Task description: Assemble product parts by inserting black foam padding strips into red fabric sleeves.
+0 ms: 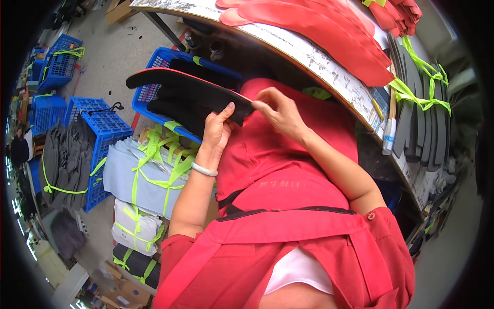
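A long curved flat piece point(180, 85), black on its broad face with a red upper edge, is held out over my lap, its rounded end toward the left. My left hand point(218, 130) grips it near its right end, thumb on the black face and fingers behind. With bent fingers, my right hand point(282, 112) pinches the red edge at that same end; the exact fingertip contact is partly hidden. Below the piece, more black pieces point(175, 105) lie in a blue plastic basket point(140, 98). My red apron point(303, 149) covers my lap.
On the worktable point(314, 59) to my right lie stacked red curved pieces point(309, 33). Grey strips point(419, 131) tied with yellow-green bands stand beyond them. At my left are tied light-blue sheets point(121, 167), a blue crate point(105, 126) and dark bundled pieces point(64, 159).
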A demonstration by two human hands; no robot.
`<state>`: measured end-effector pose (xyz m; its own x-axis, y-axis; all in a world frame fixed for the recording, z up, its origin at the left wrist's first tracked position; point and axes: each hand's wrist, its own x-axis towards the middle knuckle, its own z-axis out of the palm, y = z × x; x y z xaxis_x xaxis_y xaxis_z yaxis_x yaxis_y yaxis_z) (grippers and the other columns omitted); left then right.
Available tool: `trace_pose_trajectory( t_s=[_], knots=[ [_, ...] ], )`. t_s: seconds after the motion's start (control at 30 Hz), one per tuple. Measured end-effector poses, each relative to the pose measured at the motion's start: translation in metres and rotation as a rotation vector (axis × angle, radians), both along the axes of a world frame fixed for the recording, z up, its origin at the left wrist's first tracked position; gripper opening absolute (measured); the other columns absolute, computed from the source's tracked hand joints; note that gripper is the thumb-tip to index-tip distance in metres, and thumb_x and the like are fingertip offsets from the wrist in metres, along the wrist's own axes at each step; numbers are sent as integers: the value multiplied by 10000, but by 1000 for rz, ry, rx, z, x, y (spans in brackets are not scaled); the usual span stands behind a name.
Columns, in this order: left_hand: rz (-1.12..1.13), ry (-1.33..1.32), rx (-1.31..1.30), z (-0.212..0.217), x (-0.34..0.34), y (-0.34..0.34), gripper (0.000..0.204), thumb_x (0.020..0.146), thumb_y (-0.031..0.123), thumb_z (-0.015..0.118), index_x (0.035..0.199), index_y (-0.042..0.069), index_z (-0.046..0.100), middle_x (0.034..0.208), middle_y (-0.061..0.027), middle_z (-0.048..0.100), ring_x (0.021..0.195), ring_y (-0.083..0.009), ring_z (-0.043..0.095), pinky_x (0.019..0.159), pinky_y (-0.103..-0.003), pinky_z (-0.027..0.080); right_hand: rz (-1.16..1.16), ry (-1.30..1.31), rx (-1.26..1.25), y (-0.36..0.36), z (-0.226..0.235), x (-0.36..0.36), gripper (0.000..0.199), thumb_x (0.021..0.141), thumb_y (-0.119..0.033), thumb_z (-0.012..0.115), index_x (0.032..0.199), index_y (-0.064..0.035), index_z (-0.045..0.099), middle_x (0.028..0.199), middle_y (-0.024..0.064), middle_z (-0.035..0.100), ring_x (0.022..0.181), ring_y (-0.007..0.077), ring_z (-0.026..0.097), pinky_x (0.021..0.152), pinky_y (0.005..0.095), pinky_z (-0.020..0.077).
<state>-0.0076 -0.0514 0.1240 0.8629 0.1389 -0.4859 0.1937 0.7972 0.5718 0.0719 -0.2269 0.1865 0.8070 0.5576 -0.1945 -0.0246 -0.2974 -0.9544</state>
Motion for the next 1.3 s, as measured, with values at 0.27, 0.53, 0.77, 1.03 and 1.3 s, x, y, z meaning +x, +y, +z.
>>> trace_pose_trajectory(
  t_s=[0.27,0.53,0.77,1.03,1.3],
  knots=[
    [38,-2,-210,6,7,0,213,926,132,636,1123,50,622,1040,-63,673,963,-192,646,836,-355,542,4,-500,-143,6,-14,-18,133,867,-109,659,970,-31,691,840,120,655,743,262,654,670,318,515],
    [32,-150,-254,21,9,-14,311,951,238,604,1178,26,603,1167,-113,647,1066,-225,621,972,-392,477,-261,209,171,13,-7,-12,196,899,-67,618,1052,36,683,903,8,689,798,43,577,728,215,483],
    [126,-107,-161,-1,13,-21,223,915,113,649,1115,17,631,1120,-78,652,1054,-204,612,997,-370,461,-169,378,7,2,-22,0,155,858,-52,664,976,43,699,899,18,700,780,71,613,722,218,500],
    [113,-104,-225,-23,3,20,383,934,308,622,1169,8,590,1147,-106,642,1118,-258,586,1032,-403,433,-55,403,14,-17,-9,1,136,865,-127,674,859,7,702,748,57,682,645,131,641,587,259,503],
    [328,-160,-184,-33,-6,86,337,911,325,653,1085,38,618,1059,-121,662,995,-281,645,912,-440,525,-94,287,-173,-46,-9,0,120,867,-94,648,872,17,692,699,12,646,599,79,565,552,236,448]
  ],
)
